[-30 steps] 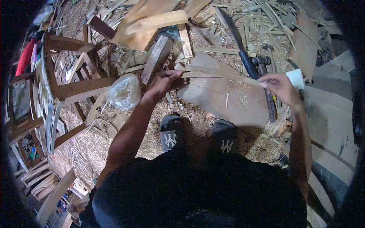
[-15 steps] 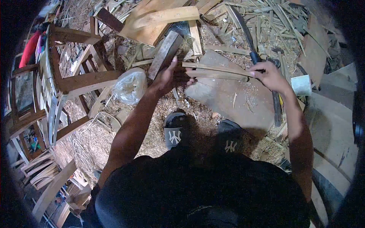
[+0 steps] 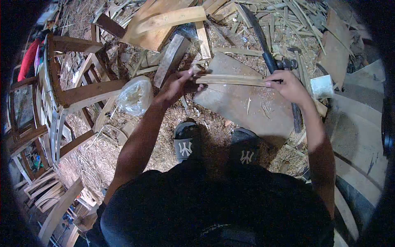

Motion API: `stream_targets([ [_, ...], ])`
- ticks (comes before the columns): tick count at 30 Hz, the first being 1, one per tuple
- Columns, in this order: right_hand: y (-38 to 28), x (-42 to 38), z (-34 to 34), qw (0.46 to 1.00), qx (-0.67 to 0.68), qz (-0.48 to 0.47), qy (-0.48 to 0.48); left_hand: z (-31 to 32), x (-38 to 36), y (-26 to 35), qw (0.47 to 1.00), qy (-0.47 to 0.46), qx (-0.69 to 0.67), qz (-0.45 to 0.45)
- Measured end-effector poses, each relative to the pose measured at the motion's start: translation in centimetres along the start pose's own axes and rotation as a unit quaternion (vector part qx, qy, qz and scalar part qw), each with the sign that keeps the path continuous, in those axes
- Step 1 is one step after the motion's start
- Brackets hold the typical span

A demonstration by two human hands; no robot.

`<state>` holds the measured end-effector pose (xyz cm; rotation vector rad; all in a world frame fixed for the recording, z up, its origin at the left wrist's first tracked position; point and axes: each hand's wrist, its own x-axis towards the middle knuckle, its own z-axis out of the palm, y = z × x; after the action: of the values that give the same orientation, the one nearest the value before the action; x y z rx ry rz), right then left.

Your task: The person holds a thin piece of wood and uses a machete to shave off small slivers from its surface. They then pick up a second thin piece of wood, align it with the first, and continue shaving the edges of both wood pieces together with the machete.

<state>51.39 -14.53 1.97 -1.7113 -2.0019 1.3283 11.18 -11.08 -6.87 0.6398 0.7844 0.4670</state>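
Observation:
Two thin wooden strips (image 3: 230, 80) stretch between my hands, lying nearly side by side above a flat board (image 3: 255, 107). My right hand (image 3: 290, 85) pinches their right ends between thumb and fingers. At the left ends, my left hand (image 3: 177, 85) closes around the strips, thumb on top; part of its fingers is in shadow. Just beyond the left hand a thick wooden block (image 3: 173, 57) lies tilted. A machete (image 3: 259, 35) with a black handle rests behind my right hand, and a hammer (image 3: 286, 64) lies beside that handle, partly covered by the hand.
A wooden chair frame (image 3: 88, 92) stands at the left, beside a clear plastic bag (image 3: 135, 95). A white container (image 3: 322, 86) is at the right. Offcuts and thin sticks (image 3: 304, 18) litter the shavings-covered floor. My sandalled feet (image 3: 185, 146) are below the board.
The strips' left ends, which were spread apart, have come close together. My left hand has closed in around them. The whole view has shifted slightly.

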Motion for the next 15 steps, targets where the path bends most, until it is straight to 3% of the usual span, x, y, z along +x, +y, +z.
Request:
stream_targets([
  [3,-0.7,-0.1,0.3,0.999,-0.034,-0.015,0.022,0.6,-0.8,0.4,0.995,0.034,0.089,0.005],
  [13,-0.5,-1.1,2.7,0.988,-0.096,-0.043,0.109,2.4,-1.8,1.5,0.985,0.1,0.14,0.01],
  [15,-0.7,-1.6,3.3,0.981,-0.12,-0.052,0.146,2.7,-2.1,2.0,0.956,0.125,0.263,0.025],
])
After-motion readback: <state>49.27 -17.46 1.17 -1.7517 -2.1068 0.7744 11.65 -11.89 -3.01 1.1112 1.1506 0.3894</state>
